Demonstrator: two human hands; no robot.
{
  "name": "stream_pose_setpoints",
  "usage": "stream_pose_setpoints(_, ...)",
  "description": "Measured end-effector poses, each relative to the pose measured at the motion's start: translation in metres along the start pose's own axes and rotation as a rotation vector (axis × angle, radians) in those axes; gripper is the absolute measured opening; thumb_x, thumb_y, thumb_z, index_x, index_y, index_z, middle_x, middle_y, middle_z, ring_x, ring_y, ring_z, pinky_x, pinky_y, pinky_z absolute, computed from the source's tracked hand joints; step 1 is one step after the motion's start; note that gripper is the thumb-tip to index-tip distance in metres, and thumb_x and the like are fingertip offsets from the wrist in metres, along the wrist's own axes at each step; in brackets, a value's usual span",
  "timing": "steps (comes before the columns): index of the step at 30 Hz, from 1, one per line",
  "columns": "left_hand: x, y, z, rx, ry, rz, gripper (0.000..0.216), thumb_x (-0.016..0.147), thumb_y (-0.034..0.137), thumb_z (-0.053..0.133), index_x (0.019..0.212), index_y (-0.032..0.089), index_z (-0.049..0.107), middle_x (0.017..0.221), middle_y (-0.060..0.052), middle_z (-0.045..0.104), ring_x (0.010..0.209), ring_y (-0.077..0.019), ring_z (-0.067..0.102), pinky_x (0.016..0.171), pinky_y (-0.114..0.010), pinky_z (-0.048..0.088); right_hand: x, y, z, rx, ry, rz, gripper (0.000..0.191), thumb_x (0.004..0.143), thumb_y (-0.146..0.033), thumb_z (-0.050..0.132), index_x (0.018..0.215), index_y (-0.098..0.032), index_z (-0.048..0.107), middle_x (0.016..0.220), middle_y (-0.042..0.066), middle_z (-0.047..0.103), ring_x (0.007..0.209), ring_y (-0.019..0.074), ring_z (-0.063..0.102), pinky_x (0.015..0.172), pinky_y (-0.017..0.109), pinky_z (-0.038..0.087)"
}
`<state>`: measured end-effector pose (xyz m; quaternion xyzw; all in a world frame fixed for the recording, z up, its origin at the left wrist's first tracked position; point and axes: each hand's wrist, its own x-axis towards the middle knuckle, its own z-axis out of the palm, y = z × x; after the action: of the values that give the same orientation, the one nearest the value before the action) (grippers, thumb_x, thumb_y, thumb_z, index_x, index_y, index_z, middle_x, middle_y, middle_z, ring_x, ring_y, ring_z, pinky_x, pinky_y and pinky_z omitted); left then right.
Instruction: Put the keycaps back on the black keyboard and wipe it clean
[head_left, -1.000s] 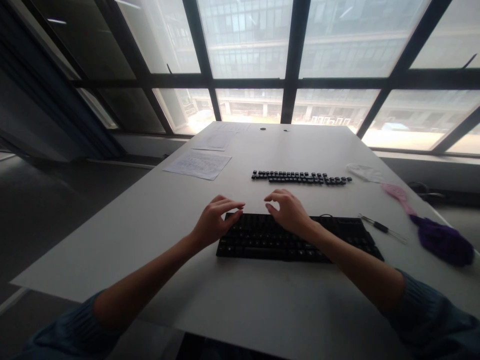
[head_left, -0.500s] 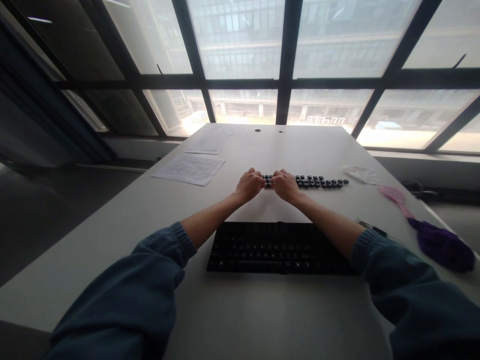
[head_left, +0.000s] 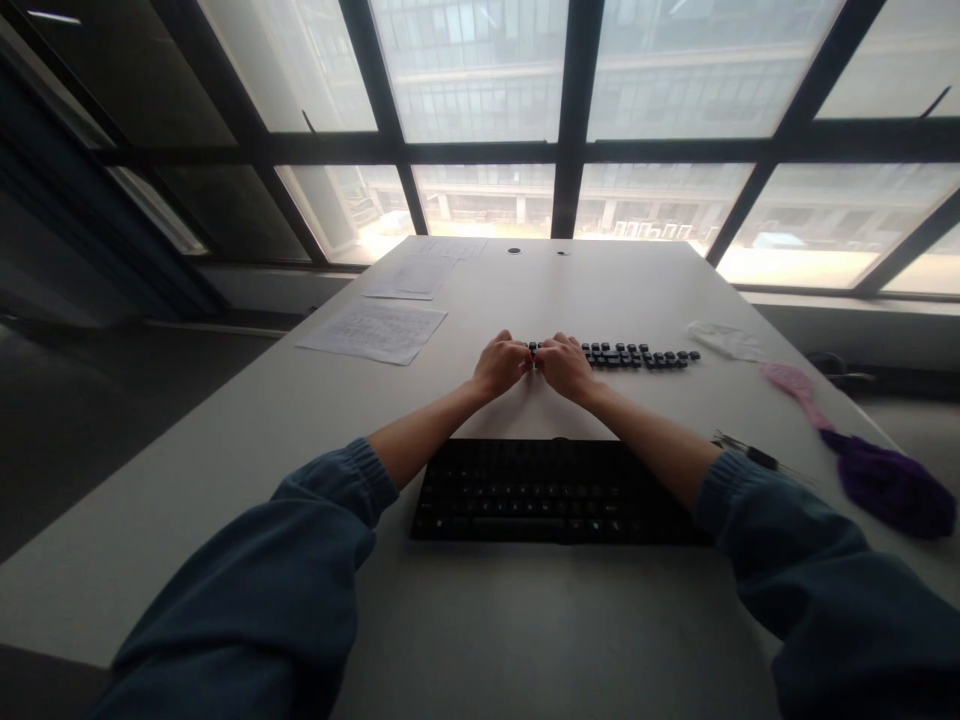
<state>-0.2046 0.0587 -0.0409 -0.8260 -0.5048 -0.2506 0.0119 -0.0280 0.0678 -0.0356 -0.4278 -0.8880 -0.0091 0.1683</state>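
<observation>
My left hand (head_left: 502, 364) and my right hand (head_left: 563, 365) meet close together over the left end of a line of small black keycaps (head_left: 622, 355). The fingers of both are bent into a pinch, with dark keycaps showing between the fingertips. Partly hidden behind my hands, the keycaps run in uneven rows to the right. Nearer to me lies a black keyboard (head_left: 525, 506), its right end covered by my right forearm.
Written paper sheets (head_left: 379, 332) lie at the left of the white table (head_left: 247, 470). To the right are a crumpled clear wrapper (head_left: 724, 340), a pink hairbrush (head_left: 789, 380), a purple cloth (head_left: 892, 485) and a thin dark tool (head_left: 757, 456). Windows stand beyond the far edge.
My view has tilted slightly. Both hands remain at the left end of the keycaps, with the right fingers shifted a little to the left and closer to the left hand.
</observation>
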Motion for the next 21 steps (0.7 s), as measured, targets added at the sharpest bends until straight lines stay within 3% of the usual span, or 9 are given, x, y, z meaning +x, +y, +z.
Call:
stream_pose_setpoints(6, -0.022, 0.008, -0.039, -0.117, 0.071, -0.118, 0.005, 0.077, 0.026, 0.082, 0.081, 0.023, 0.082, 0.078, -0.003, 0.077, 0.088, -0.0245, 0.059, 0.08, -0.036, 0.048, -0.021, -0.016, -0.027, 0.217, 0.174, 0.055, 0.013, 0.092, -0.017, 0.063, 0.089, -0.019, 0.077, 0.097, 0.009, 0.071, 0.1, 0.0249, 0.057, 0.091, 0.036, 0.04)
stream_pose_setpoints(9, -0.051, 0.024, -0.07, -0.231, 0.091, -0.139, 0.006, 0.078, 0.031, 0.082, 0.081, 0.026, 0.082, 0.079, -0.001, 0.078, 0.085, -0.0225, 0.061, 0.082, -0.036, 0.048, -0.045, -0.031, -0.042, 0.414, 0.246, 0.028, 0.009, 0.089, -0.017, 0.068, 0.086, -0.02, 0.075, 0.091, 0.006, 0.07, 0.091, 0.0212, 0.06, 0.087, 0.033, 0.044)
stream_pose_setpoints(13, -0.1, 0.053, -0.103, -0.35, 0.039, -0.158, 0.008, 0.079, 0.035, 0.081, 0.082, 0.028, 0.082, 0.085, 0.0, 0.079, 0.084, -0.0211, 0.065, 0.081, -0.035, 0.05, -0.086, -0.061, -0.051, 0.645, 0.22, -0.002, 0.006, 0.087, -0.018, 0.071, 0.085, -0.021, 0.075, 0.085, 0.003, 0.069, 0.079, 0.0176, 0.062, 0.075, 0.03, 0.047)
stream_pose_setpoints(16, -0.134, 0.067, -0.109, -0.411, -0.018, -0.168, 0.007, 0.081, 0.034, 0.079, 0.081, 0.027, 0.081, 0.085, 0.0, 0.079, 0.085, -0.0204, 0.067, 0.083, -0.035, 0.052, -0.113, -0.084, -0.045, 0.731, 0.149, -0.03, 0.007, 0.085, -0.015, 0.072, 0.084, -0.021, 0.075, 0.085, 0.003, 0.07, 0.08, 0.0173, 0.063, 0.076, 0.03, 0.048)
stream_pose_setpoints(21, -0.165, 0.071, -0.097, -0.438, -0.06, -0.181, 0.005, 0.082, 0.03, 0.077, 0.083, 0.027, 0.081, 0.088, 0.0, 0.079, 0.087, -0.0205, 0.067, 0.085, -0.035, 0.053, -0.133, -0.106, -0.034, 0.777, 0.053, -0.003, 0.01, 0.083, -0.011, 0.072, 0.083, -0.021, 0.075, 0.084, 0.002, 0.071, 0.079, 0.0175, 0.064, 0.076, 0.03, 0.049)
